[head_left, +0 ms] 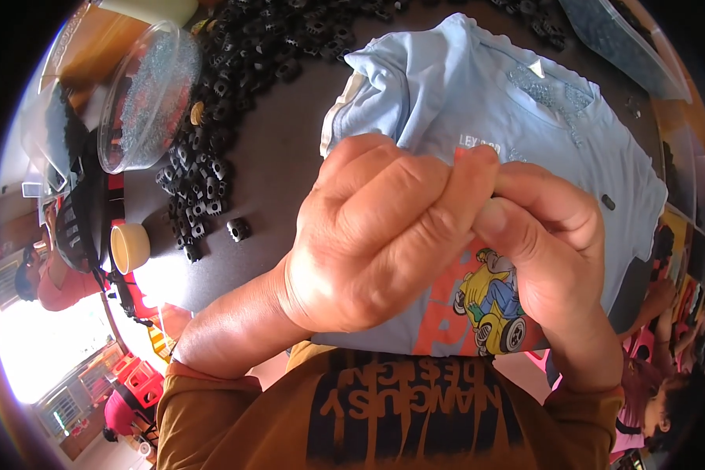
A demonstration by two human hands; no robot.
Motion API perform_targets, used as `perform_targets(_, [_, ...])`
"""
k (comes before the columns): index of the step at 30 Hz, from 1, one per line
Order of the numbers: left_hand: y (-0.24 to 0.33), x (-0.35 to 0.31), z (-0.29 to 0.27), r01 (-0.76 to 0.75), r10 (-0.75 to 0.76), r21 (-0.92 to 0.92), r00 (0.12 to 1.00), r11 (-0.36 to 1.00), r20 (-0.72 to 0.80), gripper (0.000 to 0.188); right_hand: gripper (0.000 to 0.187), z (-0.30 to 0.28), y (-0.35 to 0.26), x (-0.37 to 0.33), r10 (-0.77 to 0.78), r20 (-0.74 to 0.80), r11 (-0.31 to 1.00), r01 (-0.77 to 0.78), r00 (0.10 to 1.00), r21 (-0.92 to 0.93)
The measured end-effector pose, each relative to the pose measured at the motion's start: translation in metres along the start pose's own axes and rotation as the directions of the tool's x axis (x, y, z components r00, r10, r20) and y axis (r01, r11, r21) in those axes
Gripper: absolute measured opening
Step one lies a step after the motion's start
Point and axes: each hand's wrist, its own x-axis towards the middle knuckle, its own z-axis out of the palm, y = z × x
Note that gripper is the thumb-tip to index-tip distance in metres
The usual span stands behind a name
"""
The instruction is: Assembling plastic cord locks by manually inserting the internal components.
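Left grip (380, 231), right grip (554, 249) above shirt (439, 94)

A dark table (278, 129) was seen, its right half largely covered by a spread light-blue T-shirt (439, 86) with a printed front. Loose black parts (313, 31) were strewn along the far side and down the left, where a single black part (239, 229) was left apart. At the left edge, a clear round tub (116, 160) and a small yellow cup (133, 249) were placed.
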Motion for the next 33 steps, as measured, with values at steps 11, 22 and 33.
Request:
perform_targets(11, [-0.002, 0.005, -0.001, 0.113, -0.115, -0.112, 0.993, 0.987, -0.008, 0.058, 0.036, -0.002, 0.0, 0.002, 0.157, -0.037, 0.978, -0.151, 0.987, 0.141])
perform_targets(22, [0.0, 0.005, -0.004, 0.142, -0.142, -0.04, 0.99, 0.989, -0.008, 0.057, 0.029, 0.001, 0.001, 0.002, 0.15, -0.039, 0.962, -0.137, 0.988, 0.235])
perform_targets(33, [0.001, 0.009, -0.004, 0.019, -0.02, 0.115, 1.0, 0.993, 0.006, 0.052, 0.023, 0.001, 0.0, 0.004, 0.113, -0.066, 0.949, -0.088, 0.991, 0.304])
